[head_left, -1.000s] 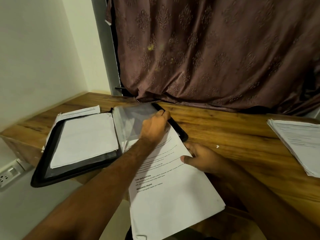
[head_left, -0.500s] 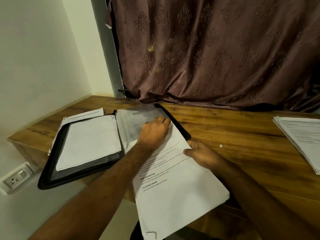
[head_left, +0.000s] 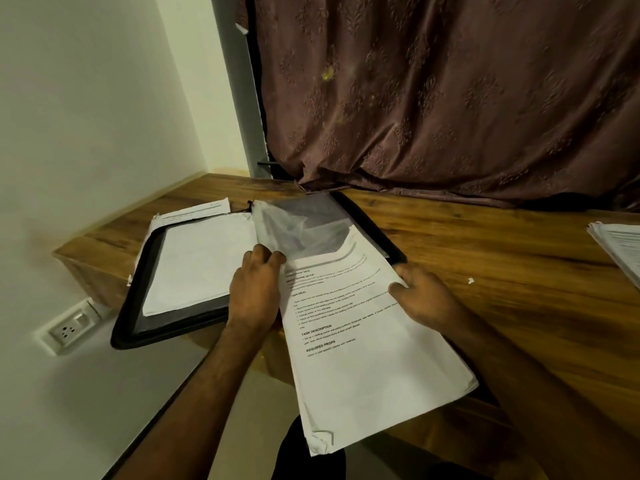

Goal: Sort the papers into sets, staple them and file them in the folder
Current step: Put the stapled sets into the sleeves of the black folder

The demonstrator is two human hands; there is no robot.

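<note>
We are pinching the clear sleeve (head_left: 304,226) of the open folder (head_left: 138,306) with our left hand (head_left: 256,289) | right hand (head_left: 424,296) is gripping the paper set (head_left: 363,341), top edge lying inside the sleeve | spare stack (head_left: 620,251) sitting well apart on the desk (head_left: 502,271)

A wooden counter (head_left: 485,258) meets a pale wall (head_left: 86,116) left, brown patterned curtain (head_left: 450,98) behind, wall socket (head_left: 67,329) below.

place: home room, used as desk corner | evidence: wooden desk (head_left: 485,258) set against patterned brown curtain (head_left: 450,98) | plain painted wall (head_left: 86,116) | wall socket (head_left: 69,329) seen below
</note>
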